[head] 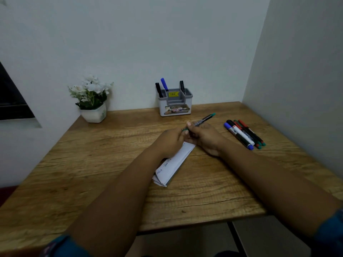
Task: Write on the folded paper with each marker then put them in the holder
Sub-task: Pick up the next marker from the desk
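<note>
A folded white paper (pixel 174 166) with handwriting lies at the middle of the wooden table (pixel 92 164). Above its far end my right hand (pixel 206 138) grips the barrel of a green marker (pixel 205 118), whose tail points up and to the right. My left hand (pixel 169 140) meets it at the green cap end, fingers closed on the cap; its wrist covers part of the paper. At the back stands a grey and white holder (pixel 175 106) with two black markers and a blue one upright in it. Several more markers (pixel 243 134) lie in a row on the right.
A white pot of white flowers (pixel 92 101) stands at the back left corner. Walls close the table in behind and on the right. The table's front edge runs near my forearms, with a dark table leg (pixel 235 238) below.
</note>
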